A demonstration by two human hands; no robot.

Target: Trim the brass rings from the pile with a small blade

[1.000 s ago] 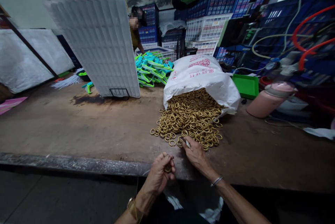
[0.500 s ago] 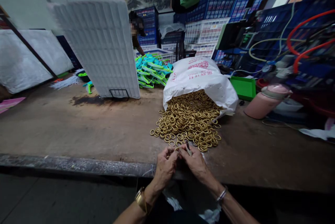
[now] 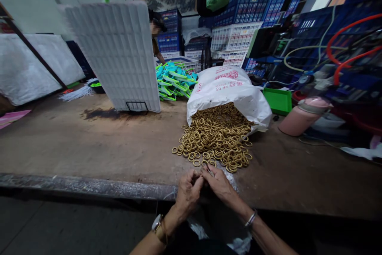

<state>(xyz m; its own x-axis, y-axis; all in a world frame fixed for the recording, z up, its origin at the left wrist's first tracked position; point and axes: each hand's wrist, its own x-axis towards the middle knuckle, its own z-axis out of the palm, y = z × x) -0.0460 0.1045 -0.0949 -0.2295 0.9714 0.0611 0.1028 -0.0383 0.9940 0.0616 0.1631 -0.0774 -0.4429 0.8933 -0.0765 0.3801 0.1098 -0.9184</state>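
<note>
Over the table's front edge, my left hand (image 3: 188, 191) and my right hand (image 3: 220, 185) meet, fingertips nearly touching. My left fingers are closed in a pinch; the gold-coloured ring seen there a moment earlier is now mostly hidden by them. Between thumb and fingers, my right hand grips a slim grey tool (image 3: 210, 170); its exact kind is unclear. Just beyond my fingertips lies a heap of gold-coloured rings (image 3: 216, 137). They spill from the open mouth of a white woven sack (image 3: 228, 84) lying on its side.
The brown table (image 3: 128, 147) has a worn front edge. A white ribbed panel (image 3: 119, 56) stands upright at left. Behind it a person (image 3: 156, 36) is beside a pile of green and blue plastic pieces (image 3: 173, 82). To the right are a green tray (image 3: 277, 101) and pink bottle (image 3: 304, 115).
My hands have turned slightly, and the tool in my right hand now tilts leftward. The ring has become hidden. A green piece left the table behind the panel; something green shows above the panel.
</note>
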